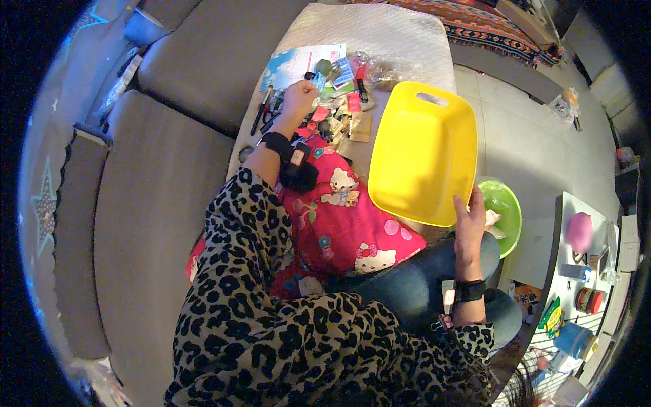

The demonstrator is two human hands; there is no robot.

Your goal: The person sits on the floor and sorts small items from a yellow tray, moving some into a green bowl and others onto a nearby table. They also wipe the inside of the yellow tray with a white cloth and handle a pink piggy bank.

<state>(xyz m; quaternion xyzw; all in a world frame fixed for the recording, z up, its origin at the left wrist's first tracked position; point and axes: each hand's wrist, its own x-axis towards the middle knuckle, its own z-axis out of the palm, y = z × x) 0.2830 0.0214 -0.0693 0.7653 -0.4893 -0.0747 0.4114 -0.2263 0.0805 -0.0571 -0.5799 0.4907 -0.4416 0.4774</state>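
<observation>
My right hand (470, 217) grips the near right corner of a yellow plastic basin (422, 157). The basin is tilted towards me, shows a bare inside and has an oval handle slot at its far end. My left hand (299, 97) is over a heap of small items, its fingers curled close to a light blue plastic piece (319, 81); whether it holds that piece is unclear. Around it lie a makeup brush (262, 109), pink-red pieces (319, 113), a tan card-like packet (360, 127) and a black-and-red tube (361, 90). A pink cartoon-cat cushion (341, 213) rests before me.
A printed sheet (290, 66) and crumpled clear plastic (386, 74) lie on the cream quilted cover (386, 25). A grey sofa (163, 213) is on the left. At the right stand a green bin (514, 219) and a white table (564, 224) with jars and boxes.
</observation>
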